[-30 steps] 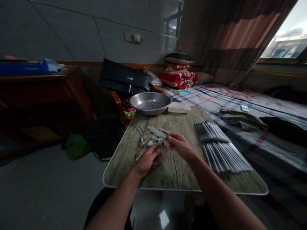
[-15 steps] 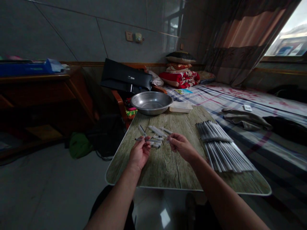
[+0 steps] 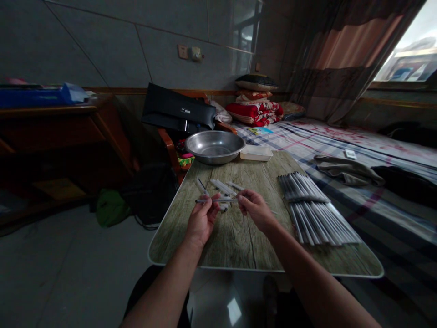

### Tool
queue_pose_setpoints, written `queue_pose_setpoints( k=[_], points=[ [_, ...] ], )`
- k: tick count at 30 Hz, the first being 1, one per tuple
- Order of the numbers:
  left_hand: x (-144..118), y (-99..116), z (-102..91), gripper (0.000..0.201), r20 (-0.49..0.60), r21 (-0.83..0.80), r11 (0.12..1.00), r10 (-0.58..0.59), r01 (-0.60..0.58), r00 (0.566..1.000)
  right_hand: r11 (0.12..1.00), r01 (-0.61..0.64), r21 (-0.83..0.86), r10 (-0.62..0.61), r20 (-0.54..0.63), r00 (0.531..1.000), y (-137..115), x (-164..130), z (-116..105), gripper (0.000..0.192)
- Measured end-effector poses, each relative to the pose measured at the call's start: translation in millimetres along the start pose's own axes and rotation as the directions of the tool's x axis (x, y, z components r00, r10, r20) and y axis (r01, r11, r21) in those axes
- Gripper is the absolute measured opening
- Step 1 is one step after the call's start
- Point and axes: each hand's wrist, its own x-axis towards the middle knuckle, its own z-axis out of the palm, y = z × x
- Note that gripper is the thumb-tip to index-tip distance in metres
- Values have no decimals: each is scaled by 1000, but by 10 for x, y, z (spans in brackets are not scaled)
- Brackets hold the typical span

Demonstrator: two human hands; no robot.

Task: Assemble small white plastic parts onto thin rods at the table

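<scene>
While L hand (image 3: 201,219) and R hand (image 3: 254,210) pinch one pen (image 3: 216,200) betw them mid-table (image 3: 239,241) — pen bundle (image 3: 314,209) at right edge

A thin pale pen (image 3: 216,199) is held level just above the table, lying left to right at the centre of the frame. Its left part is pinched by the left hand (image 3: 201,221), its right end by the right hand (image 3: 254,210). A dark tip is seen at its left end.
</scene>
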Motion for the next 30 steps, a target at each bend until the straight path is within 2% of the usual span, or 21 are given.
queue_pose_setpoints(
  k=[3, 5, 8, 10, 13, 16, 23, 27, 30],
  points=[
    [-39, -6, 20, 11, 34, 18, 1000, -20, 19, 999, 1000, 11, -7, -11, -22, 1000, 18, 2, 8, 25],
    [-67, 3, 29, 8, 94, 45, 998, -41, 37, 995, 1000, 23, -13, -23, -50, 999, 21, 6, -6, 24],
    [-106, 30, 29, 19, 221, 101, 992, -96, 75, 970, 999, 28, 36, -24, -86, 996, 12, 17, -51, 26],
    [-128, 50, 21, 26, 258, 178, 981, -121, 76, 958, 995, 20, 98, -11, -99, 995, 3, 22, -83, 28],
    [-152, 72, 9, 30, 220, 337, 941, -92, 13, 971, 986, -12, 169, 30, -107, 994, 2, 16, -103, 31],
    [-162, 81, 15, 28, 174, 414, 908, -17, -58, 985, 981, -39, 191, 57, -93, 994, 23, 5, -84, 33],
    [-207, 57, 62, 25, 154, 429, 892, 83, -142, 985, 967, -42, 253, 54, -42, 998, 26, 5, -18, 33],
    [-254, 76, 54, 30, 244, 358, 928, 16, -106, 970, 971, -28, 238, 38, -38, 999, 1, 4, -18, 31],
    [-280, 128, 35, 38, 344, 317, 946, -57, -59, 937, 979, -13, 201, 25, -55, 998, -9, 5, -43, 32]
  ],
)
